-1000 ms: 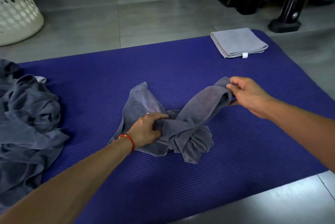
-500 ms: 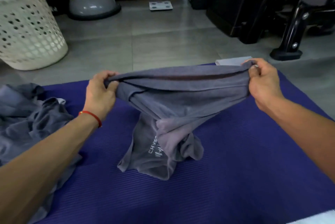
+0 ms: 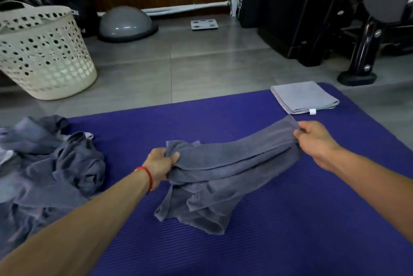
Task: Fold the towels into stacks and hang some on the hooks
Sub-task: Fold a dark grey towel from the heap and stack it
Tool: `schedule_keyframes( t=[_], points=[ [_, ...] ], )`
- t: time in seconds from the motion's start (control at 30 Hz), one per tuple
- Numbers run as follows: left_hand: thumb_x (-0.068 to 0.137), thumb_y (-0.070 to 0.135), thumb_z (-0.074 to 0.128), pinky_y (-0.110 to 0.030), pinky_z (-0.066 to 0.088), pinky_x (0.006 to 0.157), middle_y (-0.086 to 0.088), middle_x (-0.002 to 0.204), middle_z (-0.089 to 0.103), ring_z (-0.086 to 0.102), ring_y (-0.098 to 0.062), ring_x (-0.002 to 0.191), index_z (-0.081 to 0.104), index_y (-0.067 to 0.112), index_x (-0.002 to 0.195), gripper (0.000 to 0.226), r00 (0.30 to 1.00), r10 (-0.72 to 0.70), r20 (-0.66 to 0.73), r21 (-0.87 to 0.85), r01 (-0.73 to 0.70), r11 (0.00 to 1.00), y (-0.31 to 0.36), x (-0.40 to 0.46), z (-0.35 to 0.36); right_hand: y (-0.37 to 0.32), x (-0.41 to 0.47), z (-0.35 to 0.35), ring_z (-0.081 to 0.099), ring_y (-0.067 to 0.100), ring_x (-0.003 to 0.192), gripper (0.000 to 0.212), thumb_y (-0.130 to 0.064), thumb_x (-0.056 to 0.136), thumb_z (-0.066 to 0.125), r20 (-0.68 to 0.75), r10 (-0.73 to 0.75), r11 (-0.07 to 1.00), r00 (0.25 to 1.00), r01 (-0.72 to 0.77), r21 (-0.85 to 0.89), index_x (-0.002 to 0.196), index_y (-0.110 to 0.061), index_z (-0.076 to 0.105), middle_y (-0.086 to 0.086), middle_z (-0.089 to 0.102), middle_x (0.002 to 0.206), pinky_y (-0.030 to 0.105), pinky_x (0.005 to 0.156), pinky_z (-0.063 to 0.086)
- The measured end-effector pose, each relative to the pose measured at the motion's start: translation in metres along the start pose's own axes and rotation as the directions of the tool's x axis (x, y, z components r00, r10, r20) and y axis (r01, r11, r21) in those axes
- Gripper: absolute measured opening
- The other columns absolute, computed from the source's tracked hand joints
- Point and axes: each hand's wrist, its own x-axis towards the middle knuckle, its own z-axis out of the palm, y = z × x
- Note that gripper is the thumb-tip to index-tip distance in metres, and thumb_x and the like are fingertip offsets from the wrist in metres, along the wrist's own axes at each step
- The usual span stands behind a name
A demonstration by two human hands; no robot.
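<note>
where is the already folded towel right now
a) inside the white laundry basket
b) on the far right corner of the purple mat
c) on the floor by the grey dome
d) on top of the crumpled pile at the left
b: the folded towel lies flat on the far right corner of the purple mat, apart from the towel both hands hold.

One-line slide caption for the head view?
Both hands, left and right, stretch a grey towel over the purple mat.
</note>
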Motion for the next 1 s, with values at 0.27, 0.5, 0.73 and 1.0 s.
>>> schedule_keyframes(
  t=[0.27, 0.5, 0.73, 1.0],
  points=[
    [0.098, 0.048, 0.058, -0.027, 0.046, 0.075, 0.009, 0.096, 0.069, 0.062, -0.01, 0.086, 0.068, 0.028, 0.107, 0.024, 0.849, 0.515, 0.123, 0.507, -0.5, 0.702, 0.097, -0.007, 0.013, 0.08, -0.011, -0.043, 0.065, 0.03, 0.1, 0.033, -0.004, 0.099, 0.038, -0.222, 0.135, 0.99, 0.966, -0.121, 0.077, 0.101, -0.026, 0.062, 0.005, 0.068, 0.106, 0.053, 0.088, 0.058],
    [0.105, 0.014, 0.051, -0.022, 0.05, 0.061, 0.0, 0.072, 0.068, 0.06, -0.012, 0.067, 0.065, 0.008, 0.087, 0.024, 0.854, 0.288, 0.433, 0.249, -0.42, 0.872, 0.172, 0.047, 0.15, 0.174, -0.046, -0.078, 0.061, 0.025, 0.078, 0.027, 0.001, 0.101, 0.043, -0.218, 0.534, 0.774, 0.817, -0.369, 0.515, 0.109, -0.012, 0.064, 0.014, 0.069, 0.101, 0.033, 0.06, 0.048],
    [0.103, 0.027, 0.048, -0.046, 0.049, 0.092, -0.022, 0.124, 0.065, 0.06, -0.045, 0.113, 0.066, 0.02, 0.121, 0.026, 0.621, 0.589, 0.517, 0.684, -0.714, 0.153, 0.218, 0.079, 0.346, 0.243, -0.069, -0.12, 0.06, 0.023, 0.097, 0.021, -0.01, 0.104, 0.048, -0.578, 0.669, 0.73, 0.467, -0.267, 0.629, 0.121, -0.013, 0.061, 0.006, 0.064, 0.112, 0.029, 0.079, 0.044],
    [0.103, 0.019, 0.045, -0.043, 0.042, 0.099, -0.027, 0.138, 0.053, 0.052, -0.043, 0.126, 0.035, 0.009, 0.148, 0.048, 0.656, 0.469, 0.592, 0.609, -0.745, 0.272, 0.249, 0.058, 0.516, 0.252, -0.043, -0.154, 0.053, 0.031, 0.128, 0.054, -0.013, 0.098, 0.049, -0.698, 0.641, 0.768, 0.32, -0.258, 0.587, 0.15, -0.013, 0.039, 0.014, 0.047, 0.148, 0.03, 0.105, 0.042]
  ],
)
